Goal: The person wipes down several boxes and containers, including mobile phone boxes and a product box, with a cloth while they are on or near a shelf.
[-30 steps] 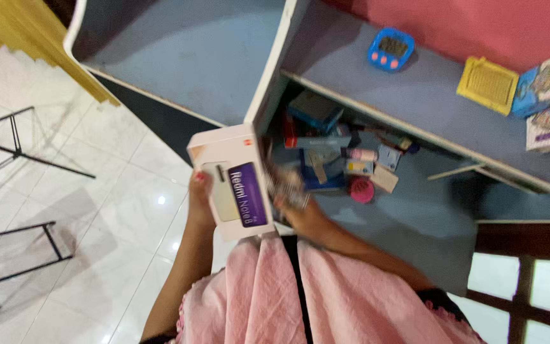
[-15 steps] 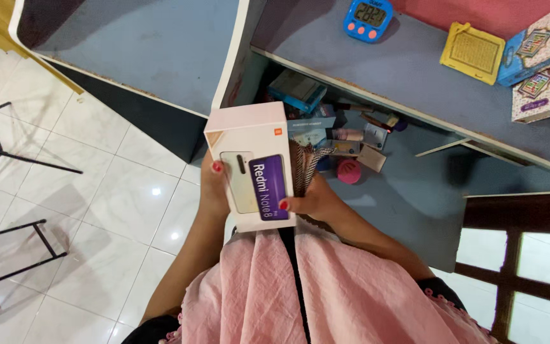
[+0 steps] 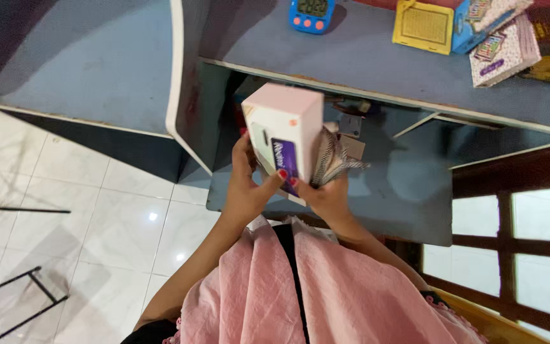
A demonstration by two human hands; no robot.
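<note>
A pale pink phone box [image 3: 284,130] with a purple label stands tilted in front of me, over the open lower shelf of a blue desk [image 3: 377,57]. My left hand [image 3: 249,185] grips the box from the left, thumb across its front. My right hand [image 3: 329,191] holds its lower right side together with a striped black-and-white cloth pouch [image 3: 333,159]. Both hands are close together at the shelf's front edge. The box hides most of the small things inside the shelf.
On the desk top lie a blue digital timer [image 3: 312,13], a yellow box [image 3: 423,24] and patterned booklets [image 3: 503,50]. A second blue surface [image 3: 77,64] lies at the left. Black stand legs [image 3: 14,210] cross the white tiled floor. A brown window frame [image 3: 510,185] is at the right.
The box has been lifted and tipped upright, nearer the desk edge. My right hand has come up onto it with the striped pouch. The view has shifted toward the desk.
</note>
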